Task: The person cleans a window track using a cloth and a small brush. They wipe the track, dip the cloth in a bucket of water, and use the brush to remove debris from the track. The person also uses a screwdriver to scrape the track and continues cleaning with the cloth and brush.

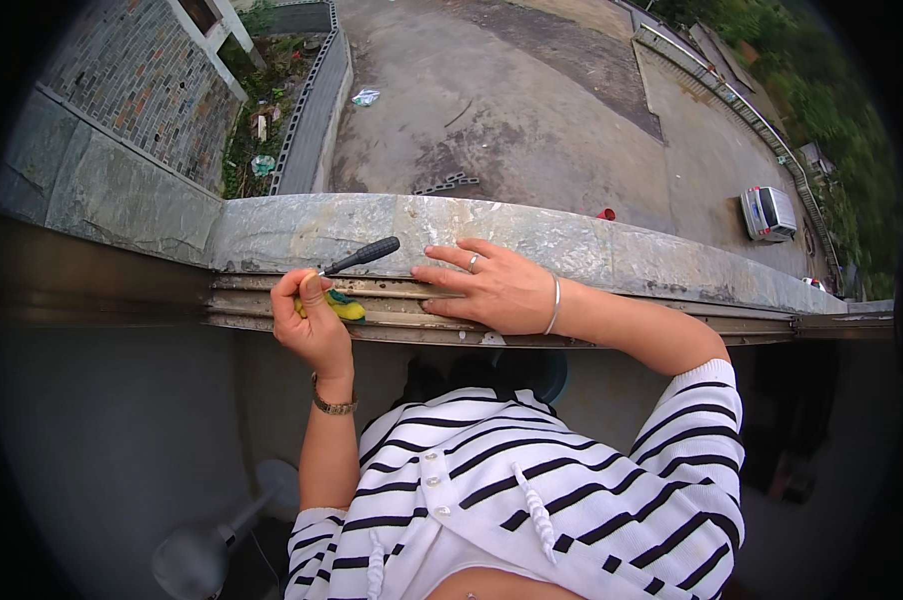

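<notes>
Black-handled tool (367,254) in left hand (317,318) at window track (242,300)

Left forearm rises to the track from its near side; thumb and fingers pinched closed. Right hand (497,285) palm down, fingers spread, across the track toward the stone ledge (302,225) on its far side. Beyond the track, well apart: parked van (769,213). Yellow-green sponge or cloth (347,308) over the track, partly blocked by left fingers; whether gripped, cannot tell. Tool's thin shaft sits in the left pinch above the track; handle slants over the ledge, short of the right fingertips.
</notes>
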The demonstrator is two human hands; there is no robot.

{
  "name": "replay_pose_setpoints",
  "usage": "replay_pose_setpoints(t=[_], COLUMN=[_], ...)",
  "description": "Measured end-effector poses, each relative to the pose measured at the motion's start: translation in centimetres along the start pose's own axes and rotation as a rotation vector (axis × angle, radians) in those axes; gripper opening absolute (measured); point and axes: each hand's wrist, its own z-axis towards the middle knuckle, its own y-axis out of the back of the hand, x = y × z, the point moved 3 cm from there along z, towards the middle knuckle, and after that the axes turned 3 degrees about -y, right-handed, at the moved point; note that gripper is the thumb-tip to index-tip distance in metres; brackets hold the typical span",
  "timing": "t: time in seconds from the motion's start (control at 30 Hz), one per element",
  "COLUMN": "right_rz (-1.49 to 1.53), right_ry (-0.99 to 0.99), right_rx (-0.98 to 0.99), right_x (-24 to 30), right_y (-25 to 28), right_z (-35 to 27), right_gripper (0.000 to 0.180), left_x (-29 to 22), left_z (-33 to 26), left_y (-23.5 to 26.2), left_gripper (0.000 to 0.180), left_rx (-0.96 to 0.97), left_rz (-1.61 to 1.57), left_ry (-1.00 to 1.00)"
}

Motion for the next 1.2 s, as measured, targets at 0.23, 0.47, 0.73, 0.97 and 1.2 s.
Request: replay_pose_setpoints(t=[0.23,0.47,0.73,0.97,1.2], right_rz=[0.069,0.337,0.012,-0.101,0.316], right_ry=[0.004,-0.107,0.075,-0.147,-0.016], right_rx=[-0.104,-0.162,-0.069,-0.363,-0.233], right_x=[0.3,-2.1,-1.1,-6.8,-3.9], right_y=[-0.4,-1.9,-4.1,-0.8,-2.5], right_z=[-0.8,5.2,8.3,7.0,8.8], right_gripper=[0.008,0.008,0.011,0.017,0.041], left_x=[0.2,0.4,0.7,0.1,0.4], left_z=[-0.1,0.2,0.1,0.1,0.0], left_y=[0.1,0.6,0.7,0.5,0.8], left_gripper=[0.010,0.008,0.007,0.008,0.008], left_rx=[-0.064,-0.172,-0.125,-0.131,-0.140], left_rz=[-0.113,-0.258,-0.214,-0.215,-0.218], left_ry=[0.008,0.045,0.017,0.014,0.003])
